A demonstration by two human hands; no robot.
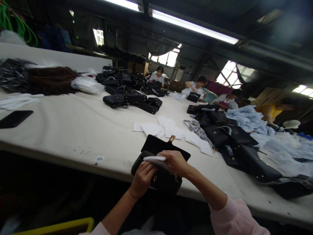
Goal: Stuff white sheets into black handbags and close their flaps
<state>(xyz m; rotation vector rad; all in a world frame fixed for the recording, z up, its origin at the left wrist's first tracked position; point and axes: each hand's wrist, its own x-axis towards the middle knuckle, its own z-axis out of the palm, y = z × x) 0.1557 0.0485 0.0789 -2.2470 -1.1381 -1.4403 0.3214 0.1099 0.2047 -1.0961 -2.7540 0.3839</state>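
Observation:
A small black handbag [160, 178] with its flap thrown open and a gold clasp sits at the near edge of the white table [73, 130]. My left hand [143, 178] grips the bag's front edge, fingers curled. My right hand [174, 162] is closed on a white paper wad [154, 158] at the bag's mouth; how far it is inside I cannot tell. Loose white paper sheets [166, 129] lie just beyond the bag.
Black bags are piled at the table's middle [129, 94] and to the right [234, 140], beside pale blue wrapping [281, 143]. A dark phone [14, 118] lies at the left. Several people work at the far side. A yellow bin edge [61, 225] is below.

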